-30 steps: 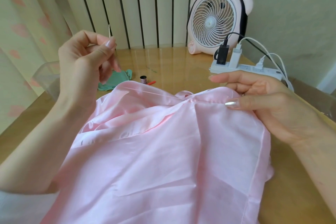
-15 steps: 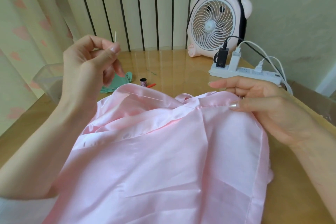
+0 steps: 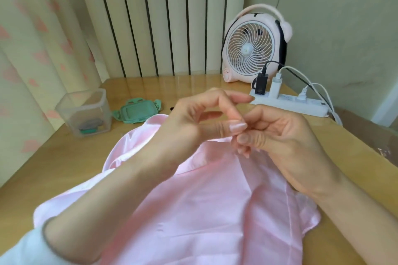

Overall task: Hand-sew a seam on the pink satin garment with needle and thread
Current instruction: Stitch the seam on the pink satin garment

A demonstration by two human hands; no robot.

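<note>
Your left hand (image 3: 200, 122) and right hand (image 3: 280, 135) meet over the table (image 3: 64, 168), thumbs almost touching. The pink garment (image 3: 204, 211) lies spread under them. Its top edge is lifted up, and your right thumb and curled fingers pinch it. Your left thumb presses on a bent finger in a tight pinch. What it holds is hidden, maybe the needle. The thread is too thin to see. Your hands cover the seam. The garment's near end is cut off at the bottom.
</note>
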